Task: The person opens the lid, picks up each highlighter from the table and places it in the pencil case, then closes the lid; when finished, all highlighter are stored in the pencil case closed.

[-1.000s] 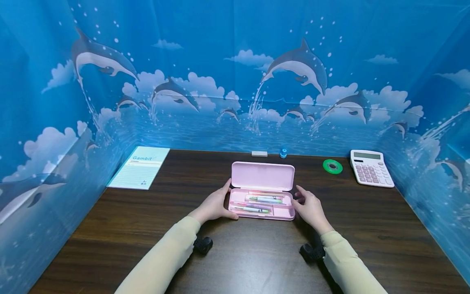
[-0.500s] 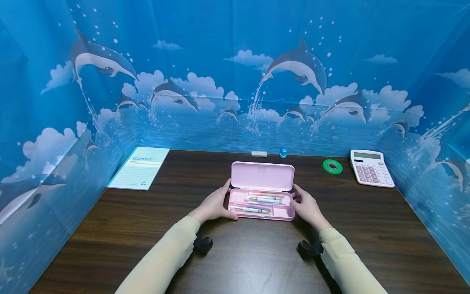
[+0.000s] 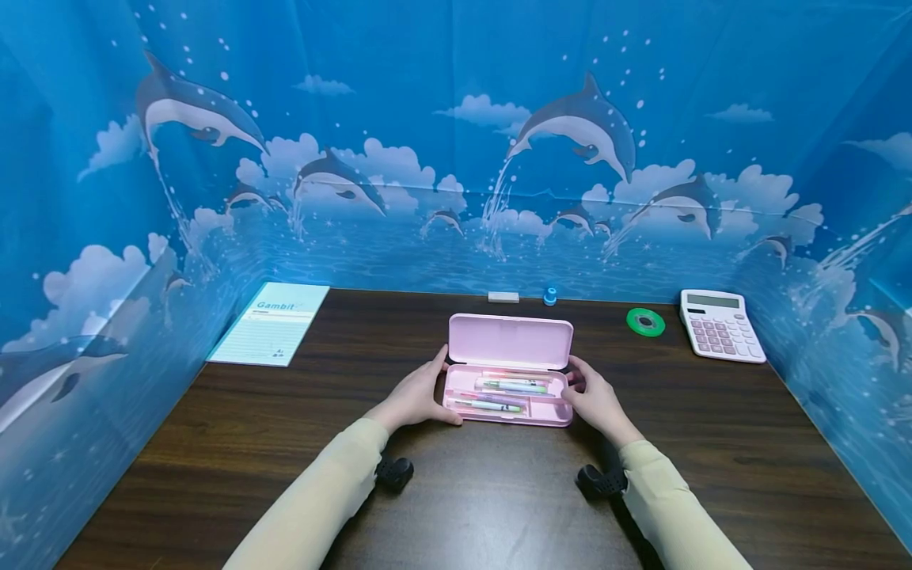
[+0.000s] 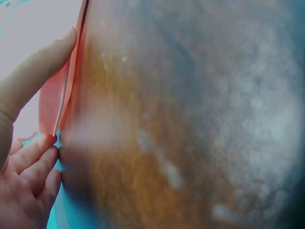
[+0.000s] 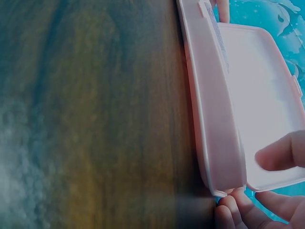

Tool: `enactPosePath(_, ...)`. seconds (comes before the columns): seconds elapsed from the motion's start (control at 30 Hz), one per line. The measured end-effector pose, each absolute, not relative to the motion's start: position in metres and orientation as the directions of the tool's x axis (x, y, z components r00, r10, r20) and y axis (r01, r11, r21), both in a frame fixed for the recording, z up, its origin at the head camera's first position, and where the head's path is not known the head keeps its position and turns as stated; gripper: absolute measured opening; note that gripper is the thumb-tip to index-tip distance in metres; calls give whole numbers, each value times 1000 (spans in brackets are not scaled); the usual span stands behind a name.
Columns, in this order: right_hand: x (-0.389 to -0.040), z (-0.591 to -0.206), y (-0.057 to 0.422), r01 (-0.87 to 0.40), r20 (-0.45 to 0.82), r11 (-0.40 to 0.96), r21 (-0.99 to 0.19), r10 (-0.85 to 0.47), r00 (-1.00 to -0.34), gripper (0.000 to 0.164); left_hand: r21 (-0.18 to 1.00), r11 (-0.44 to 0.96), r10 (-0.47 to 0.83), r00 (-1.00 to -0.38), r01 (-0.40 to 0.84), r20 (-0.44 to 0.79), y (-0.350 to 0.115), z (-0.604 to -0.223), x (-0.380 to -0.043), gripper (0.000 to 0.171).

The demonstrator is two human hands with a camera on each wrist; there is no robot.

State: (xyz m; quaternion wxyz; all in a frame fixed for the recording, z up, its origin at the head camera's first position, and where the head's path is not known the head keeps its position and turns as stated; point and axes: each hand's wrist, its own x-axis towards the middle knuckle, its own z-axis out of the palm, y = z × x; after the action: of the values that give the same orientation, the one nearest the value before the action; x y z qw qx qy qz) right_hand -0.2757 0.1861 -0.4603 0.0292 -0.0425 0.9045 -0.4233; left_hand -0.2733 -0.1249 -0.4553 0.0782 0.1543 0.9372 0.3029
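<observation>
A pink pencil case [image 3: 549,411] lies open on the table, its lid [image 3: 510,342] tilted back at the far side. Several pens [image 3: 514,386] lie in its two lengthwise compartments. My left hand [image 3: 413,398] holds the left end, thumb at the front corner and fingers along the side. At the other end, my right hand [image 3: 600,404] has its thumb over the rim and its fingers against the outside. The right wrist view shows those fingertips touching the corner of the case [image 5: 217,119]. In the left wrist view the case [image 4: 53,102] is partly behind the thumb.
On the dark wood table [image 3: 492,499], a Gambit notepad [image 3: 271,324] lies at the back left. A white eraser-like block [image 3: 503,298] and a small blue item [image 3: 549,297] stand at the back edge. A green tape roll [image 3: 645,323] and a calculator [image 3: 723,326] lie at right.
My right hand has moved slightly left, closing onto the right end of the pencil case over the first half second. The left hand and the case have stayed in place.
</observation>
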Motion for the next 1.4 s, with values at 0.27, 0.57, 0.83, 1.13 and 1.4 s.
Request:
enactPosePath(0.27, -273, -457, 186, -27, -26, 621, -784, -76, -997, 58, 596, 767, 332, -942, 237, -53, -126, -456, -274, 126)
enactPosePath(0.57, -271, -454, 186, 43, -70, 479, -877, -38, -997, 62, 614, 758, 309, -950, 220, -40, -127, -458, -275, 123)
enactPosePath(0.83, -269, -452, 188, 51, -76, 408, -911, -45, -996, 70, 616, 760, 302, -952, 209, -50, -127, -458, -275, 119)
enactPosePath(1.13, -263, -452, 192, -17, -36, 443, -896, -110, -993, 62, 592, 773, 310, -950, 228, -39, -126, -456, -272, 109)
enactPosePath(1.4, -261, -452, 198, -31, -79, 554, -832, -174, -982, 71, 561, 786, 341, -939, 261, -40, -126, -456, -271, 110)
